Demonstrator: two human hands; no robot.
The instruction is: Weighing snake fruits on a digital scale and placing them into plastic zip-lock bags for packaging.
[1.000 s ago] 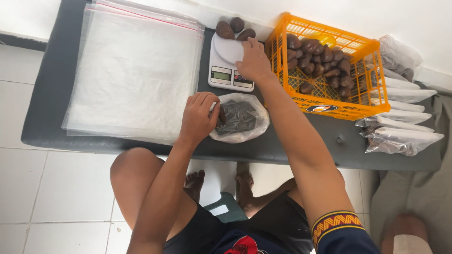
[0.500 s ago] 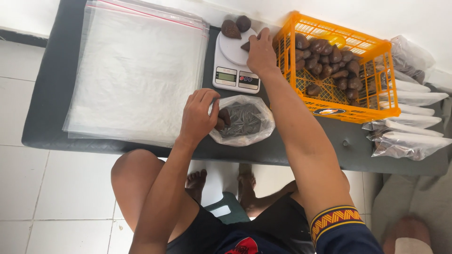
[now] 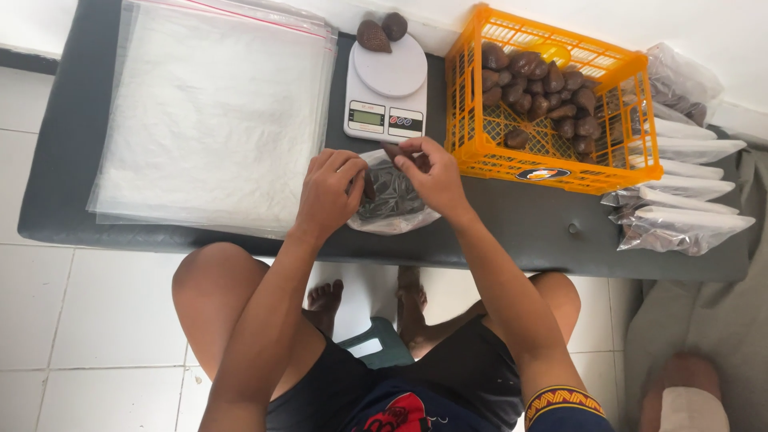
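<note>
— Dark counter [image 3: 520, 228], what is sitting on it?
— Clear bag [image 3: 392, 196] of brown fruit, near the front edge. Left hand [image 3: 328, 192] is gripping its rim; right hand [image 3: 432, 172] fingers are pinching one fruit [image 3: 394, 152] over it, below the scale [image 3: 386, 92].

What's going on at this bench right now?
A seated person holds a clear plastic bag of dark brown fruits open on a dark bench. The left hand grips the bag's rim, and the right hand holds one fruit at its mouth. Behind are a white kitchen scale, two loose fruits by it, an orange crate of fruits, a stack of empty bags and filled bags.
</note>
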